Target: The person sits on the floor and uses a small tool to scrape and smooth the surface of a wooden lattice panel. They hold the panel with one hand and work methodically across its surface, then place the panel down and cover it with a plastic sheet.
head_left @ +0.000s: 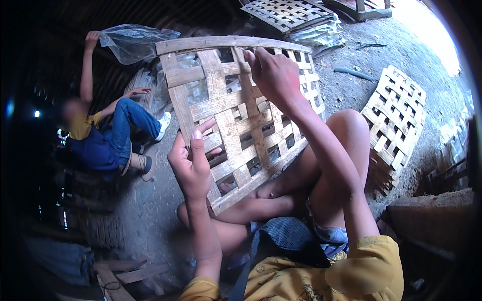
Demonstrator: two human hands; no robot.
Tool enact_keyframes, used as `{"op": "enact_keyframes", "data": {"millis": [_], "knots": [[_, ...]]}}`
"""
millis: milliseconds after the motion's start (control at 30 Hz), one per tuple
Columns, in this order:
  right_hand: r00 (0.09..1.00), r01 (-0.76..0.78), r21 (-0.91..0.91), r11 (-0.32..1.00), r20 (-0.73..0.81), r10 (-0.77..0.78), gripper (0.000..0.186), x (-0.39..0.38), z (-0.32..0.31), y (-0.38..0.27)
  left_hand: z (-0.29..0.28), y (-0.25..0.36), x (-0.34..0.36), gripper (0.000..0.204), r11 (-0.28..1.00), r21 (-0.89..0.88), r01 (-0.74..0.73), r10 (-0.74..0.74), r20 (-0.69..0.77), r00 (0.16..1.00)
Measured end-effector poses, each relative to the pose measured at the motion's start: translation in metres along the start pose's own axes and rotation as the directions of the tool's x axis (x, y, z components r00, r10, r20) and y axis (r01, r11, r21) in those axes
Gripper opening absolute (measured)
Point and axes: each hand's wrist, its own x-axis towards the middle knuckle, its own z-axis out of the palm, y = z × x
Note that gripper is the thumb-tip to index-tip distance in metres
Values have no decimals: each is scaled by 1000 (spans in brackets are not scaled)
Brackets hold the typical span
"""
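Panel [231, 135], woven slats in a frame, is held up in front of the person, above the bent legs [346, 133], tilted; left hand [193, 163] grasps its left rail [176, 93] low down, thumb on the near face, other fingers reaching through or behind the weave; right hand [275, 75] is up by the top rail [226, 42], fingers curled in at the upper end of a dark upright strip [257, 128]; can't tell if they pinch the strip or only press on it.

Key relation: strip runs down from the right fingers toward the panel's lower edge, roughly along the left rail's direction; right hand is the nearer to strip and top rail, left hand sits lower and off to the left; panel's long axis unclear, fisheye bend and tilt.

Around: stack [396, 113] of similar panels on the floor [155, 215] at right; another pile [286, 14] at top; co-worker [95, 148] at left, arm raised, plastic sheet [135, 44] in hand; wood scraps [138, 273] lower left.
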Motion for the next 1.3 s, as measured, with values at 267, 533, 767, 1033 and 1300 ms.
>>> {"op": "enact_keyframes", "data": {"millis": [267,533,767,1033,1300], "knots": [[1000,-21,93,995,8,20,38,-7,-11,-21,-1,2,-2,36,1000,15,26,-26,-7,1000],[999,-22,157,987,-25,26,37,-4,-4,-20,2,6,-2,35,1000,-6,31,-31,-8,999],[999,41,176,983,-23,-38,36,-2,-3,-19,1,3,-2,35,1000,-5,28,-28,-7,1000],[997,66,234,970,-50,-56,36,-1,-4,-25,2,3,-1,36,1000,7,10,-10,0,1000],[994,91,265,960,-82,-71,37,4,-10,-49,4,8,-1,35,1000,11,8,-8,-2,1000]]}}
